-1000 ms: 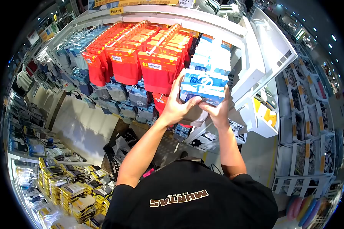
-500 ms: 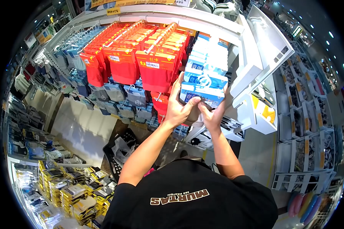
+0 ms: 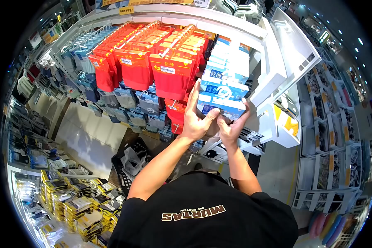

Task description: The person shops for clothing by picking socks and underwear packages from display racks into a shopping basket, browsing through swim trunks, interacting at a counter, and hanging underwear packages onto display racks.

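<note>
A row of hanging packs with blue header cards [image 3: 221, 106] is on the right part of the rack, each with a white hook at its top. My left hand [image 3: 196, 120] holds the front pack by its left side, fingers reaching up along the edge and thumb on the card's lower edge. My right hand [image 3: 233, 125] grips the right side, its thumb close to the left one. Something greyish-beige hangs below the card, mostly hidden by my hands. Left of my hands hang red packs [image 3: 169, 78] of folded fabric on hooks.
The white rack frame [image 3: 273, 74] stands close on the right, with a white box [image 3: 282, 128] below. Grey and blue packs [image 3: 149, 108] hang lower left. A black basket [image 3: 130, 161] is on the floor. Yellow-edged packs [image 3: 76, 202] fill a lower-left bin.
The right fingers now show along the card's right edge, and the front card sits slightly differently between my hands. The whole view has shifted slightly. Both hands keep their hold.
</note>
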Available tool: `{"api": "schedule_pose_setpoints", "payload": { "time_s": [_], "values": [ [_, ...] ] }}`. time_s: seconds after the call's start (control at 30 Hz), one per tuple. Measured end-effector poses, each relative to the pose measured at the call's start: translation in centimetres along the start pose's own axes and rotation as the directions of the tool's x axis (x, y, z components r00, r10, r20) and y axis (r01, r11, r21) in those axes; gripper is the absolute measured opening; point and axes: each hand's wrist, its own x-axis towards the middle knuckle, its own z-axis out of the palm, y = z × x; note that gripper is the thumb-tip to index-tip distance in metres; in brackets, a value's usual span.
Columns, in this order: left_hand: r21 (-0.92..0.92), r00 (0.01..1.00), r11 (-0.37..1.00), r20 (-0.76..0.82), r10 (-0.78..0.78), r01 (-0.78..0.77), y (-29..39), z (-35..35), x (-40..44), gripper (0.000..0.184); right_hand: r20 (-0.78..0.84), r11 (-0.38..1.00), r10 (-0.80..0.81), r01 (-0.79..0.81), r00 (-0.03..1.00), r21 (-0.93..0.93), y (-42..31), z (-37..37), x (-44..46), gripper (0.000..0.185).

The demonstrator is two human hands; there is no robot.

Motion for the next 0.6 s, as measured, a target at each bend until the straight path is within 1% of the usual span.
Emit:
{"api": "schedule_pose_setpoints", "payload": {
  "time_s": [0.03,0.07,0.17,0.2,0.33,0.43,0.47,0.6],
  "values": [
    [0.007,1.0,1.0,0.003,-0.01,0.01,0.0,0.1,0.2,0.094,0.009,1.0,0.003,-0.003,1.0,-0.009,0.0,-0.1,0.2,0.09],
    [0.008,1.0,1.0,0.004,-0.017,0.017,0.2,0.2,0.4,0.094,-0.007,0.999,0.032,-0.031,0.999,0.041,0.0,0.0,0.3,0.09],
    [0.054,0.999,0.998,0.005,0.037,-0.037,0.2,0.4,1.2,0.093,-0.012,0.999,0.009,-0.01,1.0,-0.041,0.2,0.0,0.9,0.089],
    [0.036,0.999,0.999,0.012,0.04,-0.04,0.3,0.4,1.6,0.093,-0.019,0.999,0.008,-0.009,1.0,-0.048,0.2,0.0,1.1,0.088],
    [0.117,0.994,0.987,0.047,0.103,-0.108,1.0,0.4,2.8,0.092,-0.06,0.993,0.029,-0.036,0.998,-0.112,-0.1,0.4,1.9,0.087],
    [0.171,0.99,0.975,0.048,0.133,-0.139,1.3,0.4,2.4,0.093,-0.061,0.998,0.04,-0.042,0.997,-0.036,0.5,0.3,1.3,0.09],
    [0.135,0.992,0.983,0.036,0.122,-0.126,1.4,0.4,2.1,0.092,-0.06,0.999,0.048,-0.047,0.997,0.006,0.5,0.4,1.0,0.091],
    [0.13,0.986,0.979,0.064,0.152,-0.159,2.6,0.3,1.6,0.089,-0.041,0.984,0.062,-0.054,0.997,0.172,-0.2,0.2,0.7,0.097]
  ]
}}
